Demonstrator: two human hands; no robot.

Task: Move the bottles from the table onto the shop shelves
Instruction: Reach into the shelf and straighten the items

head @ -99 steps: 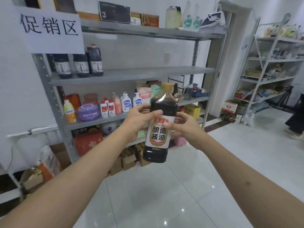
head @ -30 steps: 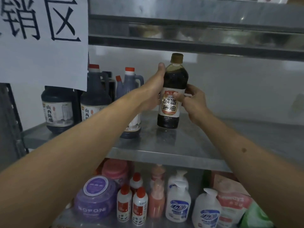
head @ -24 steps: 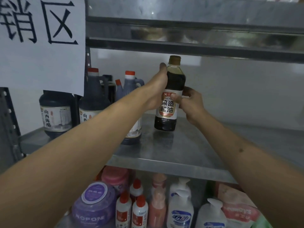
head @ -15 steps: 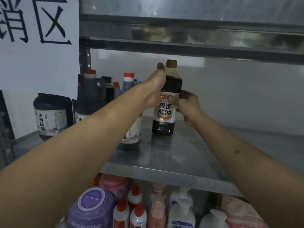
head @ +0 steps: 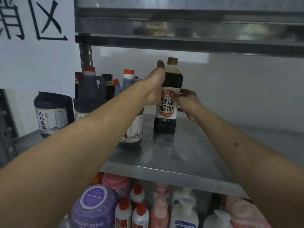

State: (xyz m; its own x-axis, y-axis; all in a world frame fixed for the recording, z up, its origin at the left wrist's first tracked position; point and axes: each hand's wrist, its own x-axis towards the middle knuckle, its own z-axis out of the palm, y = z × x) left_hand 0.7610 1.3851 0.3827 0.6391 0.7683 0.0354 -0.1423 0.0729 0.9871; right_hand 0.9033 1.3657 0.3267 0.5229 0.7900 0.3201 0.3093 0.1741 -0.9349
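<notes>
Left hand (head: 155, 87) and right hand (head: 187, 102) both clasped around upright dark soy sauce bottle with white label and brown cap (head: 167, 102), base resting on grey metal shelf (head: 172, 155), just right of dark red-capped vinegar jugs (head: 91, 94), white paper sign (head: 32, 40) upper left, soap bottles (head: 182, 213) on lower tier

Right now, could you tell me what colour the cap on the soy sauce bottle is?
The soy sauce bottle has a brownish-tan cap, seen in the head view.
</notes>
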